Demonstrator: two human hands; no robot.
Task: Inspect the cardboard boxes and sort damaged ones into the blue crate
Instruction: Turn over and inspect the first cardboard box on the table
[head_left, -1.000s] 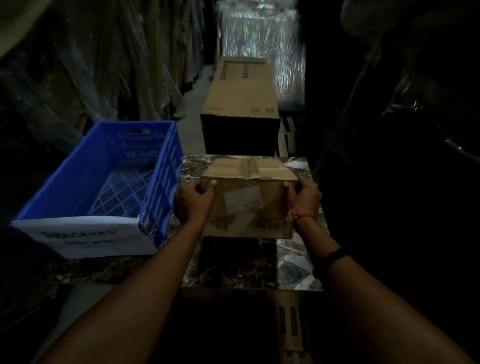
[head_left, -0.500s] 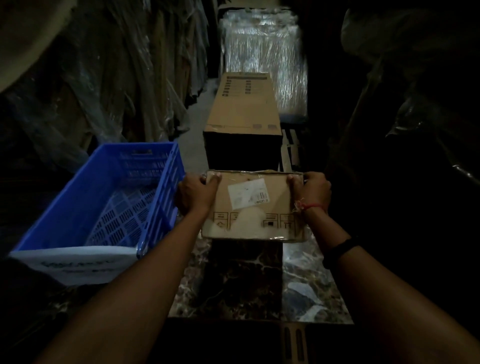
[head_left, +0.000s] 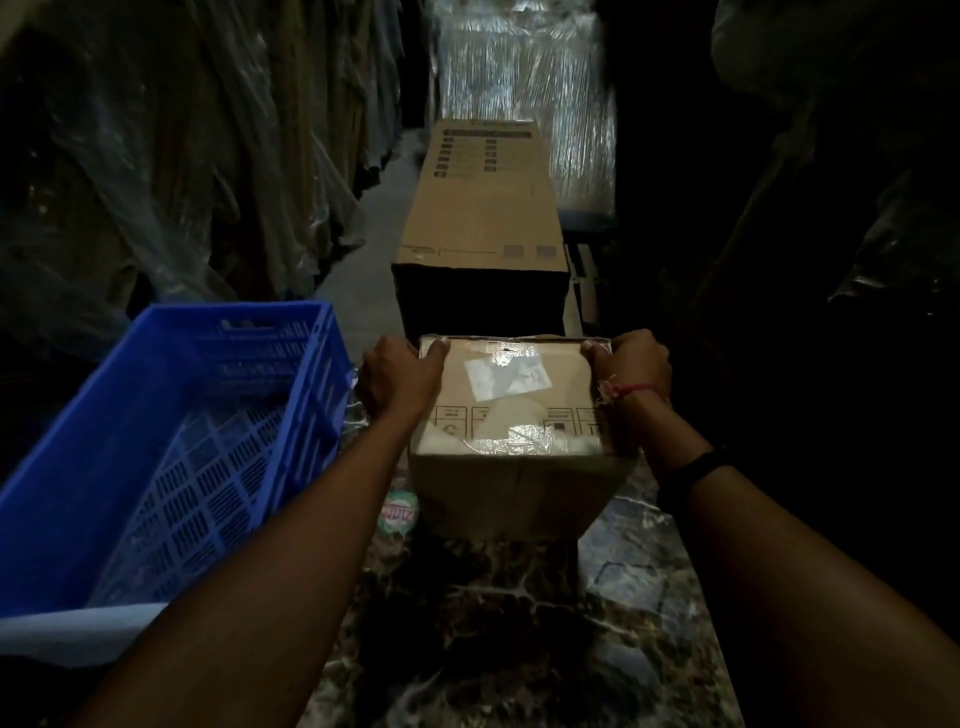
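Observation:
A small cardboard box (head_left: 519, 415) with a white label and clear tape on its upward face is held just above the dark marble surface (head_left: 493, 623). My left hand (head_left: 400, 376) grips its far left corner, thumb on top. At the far right corner my right hand (head_left: 631, 364) grips it the same way, a red thread on that wrist. The blue crate (head_left: 171, 447) stands to the left of the box, with nothing inside it.
A long cardboard carton (head_left: 480, 208) lies on the floor straight ahead, with a plastic-wrapped stack (head_left: 524, 83) behind it. Plastic-covered goods (head_left: 182, 156) line the left side of the aisle; the right side is dark. A small round sticker (head_left: 400, 512) lies by the box.
Both hands have tipped the box toward me, so the labelled side now faces up and another side faces me. The view has moved closer.

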